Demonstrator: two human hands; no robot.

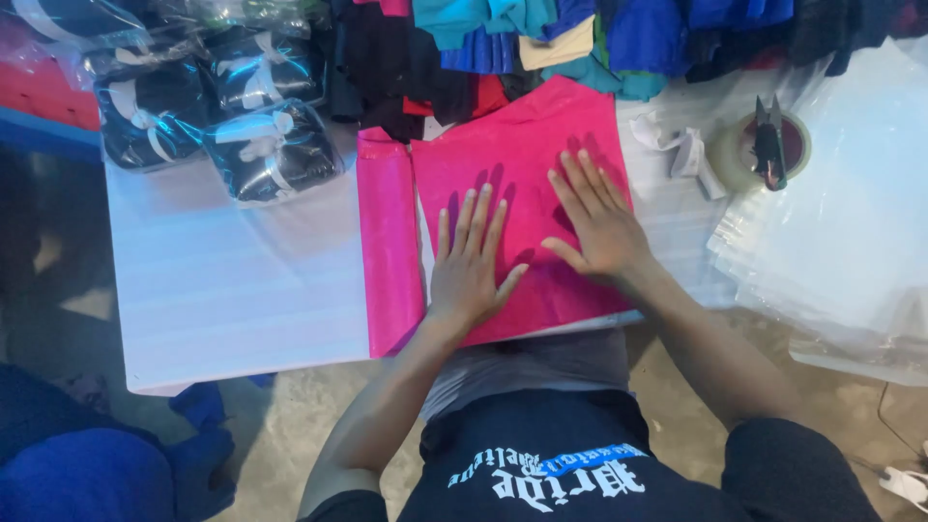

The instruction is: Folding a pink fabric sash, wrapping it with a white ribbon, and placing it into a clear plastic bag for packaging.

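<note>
With my left hand and right hand both spread flat, gripping nothing, I'm pressing the folded pink garment smooth on the white table; next probably calls for bagging it.

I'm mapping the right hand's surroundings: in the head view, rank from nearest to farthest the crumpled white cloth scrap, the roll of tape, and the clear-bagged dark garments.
From the right hand:
1. Crumpled white cloth scrap, just to its right.
2. Roll of tape, farther right, small black snips resting on it.
3. Clear-bagged dark garments, far left, past the pink garment.
</note>
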